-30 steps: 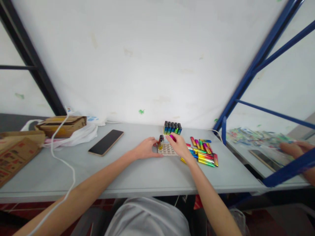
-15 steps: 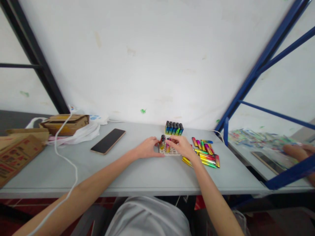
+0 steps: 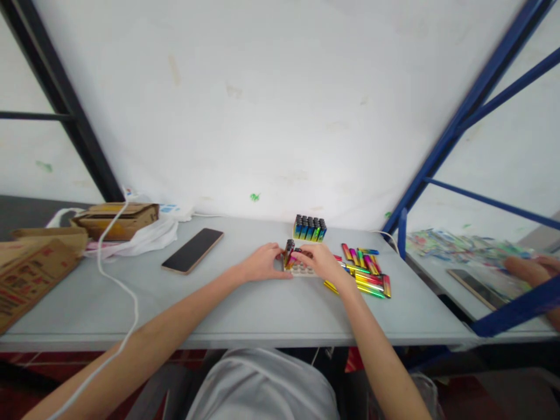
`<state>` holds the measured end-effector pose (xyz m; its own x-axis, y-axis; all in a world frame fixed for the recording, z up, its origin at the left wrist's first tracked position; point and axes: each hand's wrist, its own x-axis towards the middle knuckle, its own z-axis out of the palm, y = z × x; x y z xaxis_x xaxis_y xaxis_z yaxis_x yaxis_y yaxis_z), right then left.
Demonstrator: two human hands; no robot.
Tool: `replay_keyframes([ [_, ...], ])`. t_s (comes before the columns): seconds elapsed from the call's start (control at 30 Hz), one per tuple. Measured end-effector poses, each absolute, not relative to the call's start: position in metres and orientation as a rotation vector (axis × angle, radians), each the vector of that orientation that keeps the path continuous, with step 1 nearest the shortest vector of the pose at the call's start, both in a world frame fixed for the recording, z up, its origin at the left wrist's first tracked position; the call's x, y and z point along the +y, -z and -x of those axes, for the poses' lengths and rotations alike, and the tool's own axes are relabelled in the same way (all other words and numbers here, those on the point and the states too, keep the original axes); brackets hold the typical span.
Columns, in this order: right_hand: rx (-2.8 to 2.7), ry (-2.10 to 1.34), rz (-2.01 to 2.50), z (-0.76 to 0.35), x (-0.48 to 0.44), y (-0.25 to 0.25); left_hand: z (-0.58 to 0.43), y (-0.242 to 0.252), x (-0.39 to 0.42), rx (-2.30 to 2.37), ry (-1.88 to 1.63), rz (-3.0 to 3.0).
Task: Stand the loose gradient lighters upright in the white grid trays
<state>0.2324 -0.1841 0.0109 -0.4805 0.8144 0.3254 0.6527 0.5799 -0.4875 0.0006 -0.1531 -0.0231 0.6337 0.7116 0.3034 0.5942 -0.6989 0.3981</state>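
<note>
My left hand [image 3: 264, 262] curls round the left end of a small white holder with round holes [image 3: 301, 271], its thumb along the front edge. Beside its fingertips, several dark-topped lighters [image 3: 289, 249] stand in the holder's left end. My right hand [image 3: 322, 261] reaches over the holder from the right and pinches a pink-and-yellow lighter [image 3: 294, 256], which leans close to the standing ones. Its fingers partly hide the lighter and the holes beneath. Behind the holder stands a block of blue-green lighters with black tops [image 3: 310, 228].
Loose shiny lighters [image 3: 370, 283] lie right of my right hand. A phone [image 3: 192, 251] rests on the grey table [image 3: 245, 315] to the left. Cardboard boxes [image 3: 118, 221], a plastic bag [image 3: 149, 239] and a white cable [image 3: 133, 303] are farther left. A blue frame [image 3: 437, 151] rises at right.
My right hand has shifted slightly left. The pink-and-yellow lighter, upright before, now tilts nearer the standing lighters. My left hand has stayed in place.
</note>
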Motion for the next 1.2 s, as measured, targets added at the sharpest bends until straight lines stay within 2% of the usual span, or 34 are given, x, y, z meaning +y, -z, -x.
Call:
replay_keyframes([
  [0.13, -2.335, -0.287, 1.214, -0.23, -0.185, -0.011, 0.0, 0.024, -0.152, 1.037, -0.651, -2.586],
  [0.37, -2.306, -0.504, 1.294, -0.252, -0.19, -0.024, 0.0, 0.024, -0.151, 1.092, -0.64, -2.586],
  [0.6, -2.239, -0.527, 1.307, -0.273, -0.189, -0.035, 0.0, 0.023, -0.152, 1.076, -0.655, -2.587],
  [1.03, -2.444, -0.658, 1.943, -0.305, -0.212, -0.043, -0.001, 0.021, -0.152, 1.084, -0.627, -2.581],
  [1.2, -2.487, -0.573, 1.903, -0.295, -0.21, -0.034, 0.0, 0.022, -0.152, 1.089, -0.647, -2.577],
])
